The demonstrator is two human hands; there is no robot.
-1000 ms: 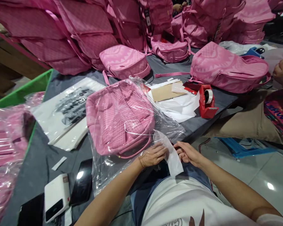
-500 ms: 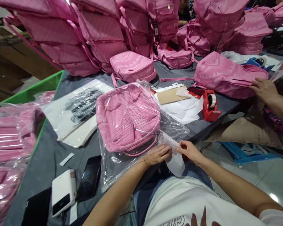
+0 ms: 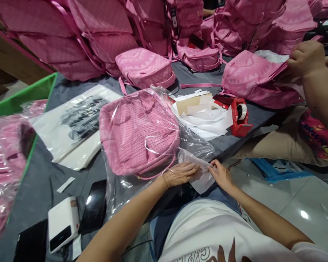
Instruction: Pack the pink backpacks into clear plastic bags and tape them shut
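My left hand [image 3: 182, 173] lies flat with fingers stretched over a thin white translucent sheet [image 3: 203, 183] at the table's front edge. On the sheet's right side, my right hand [image 3: 221, 175] pinches its edge between thumb and fingers. Whether it is paper or plastic I cannot tell. Just beyond my left hand, a pink backpack [image 3: 139, 134] rests on the table inside a clear plastic bag [image 3: 198, 143]. The bag's loose end spreads to the right, beside the white sheet.
A red tape dispenser [image 3: 241, 120] and white papers [image 3: 207, 122] lie behind my hands. Printed plastic bags [image 3: 79, 123], a power bank [image 3: 63, 223] and a phone [image 3: 93, 207] are left. Stacked pink backpacks [image 3: 104, 40] line the back. A co-worker's hand [image 3: 307, 58] holds another backpack [image 3: 248, 76].
The white sheet is spread flatter, and my left fingers have straightened over it. The co-worker's hand has risen, lifting part of the backpack at right. The view has shifted slightly.
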